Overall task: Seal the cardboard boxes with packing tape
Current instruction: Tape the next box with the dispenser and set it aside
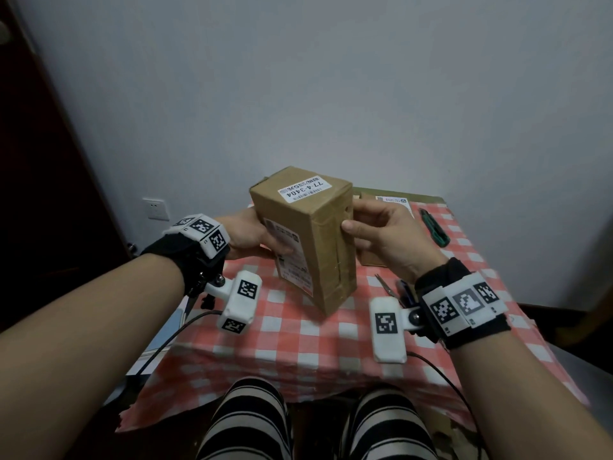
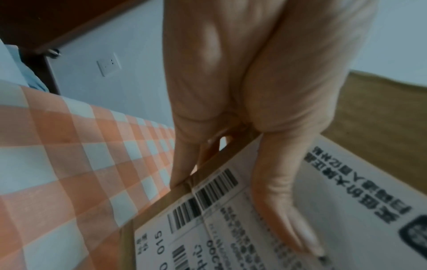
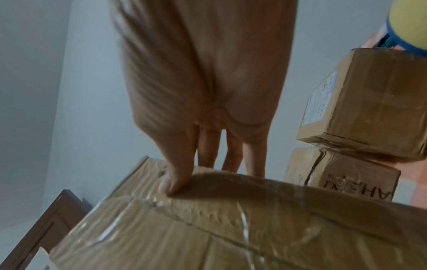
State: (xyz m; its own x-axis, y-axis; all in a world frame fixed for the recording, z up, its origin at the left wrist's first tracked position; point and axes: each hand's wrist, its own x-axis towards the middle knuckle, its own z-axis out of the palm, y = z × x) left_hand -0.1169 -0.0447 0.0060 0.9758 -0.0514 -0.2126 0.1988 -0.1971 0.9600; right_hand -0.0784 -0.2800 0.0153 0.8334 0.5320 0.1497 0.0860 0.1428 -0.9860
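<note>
A tall brown cardboard box point(image 1: 308, 234) with white shipping labels is held tilted over the checked table, its lower corner close to the cloth. My left hand point(image 1: 252, 234) grips its left side, with the thumb point(image 2: 284, 210) lying on the barcode label and the fingers behind the box point(image 2: 231, 228). My right hand point(image 1: 371, 224) grips the right side; its thumb point(image 3: 175, 182) presses an edge of the box point(image 3: 208, 228), which carries clear tape, and its fingers reach over the far face. A yellow tape roll point(image 3: 411, 23) with a blue rim shows at the upper right of the right wrist view.
The table point(image 1: 298, 343) has a red-and-white checked cloth. A green utility knife point(image 1: 434, 232) lies at the right, scissors point(image 1: 386, 287) near my right wrist. Flat cardboard point(image 1: 381, 197) lies behind the box. Two more boxes point(image 3: 369, 102) point(image 3: 342, 169) are stacked beyond my right hand.
</note>
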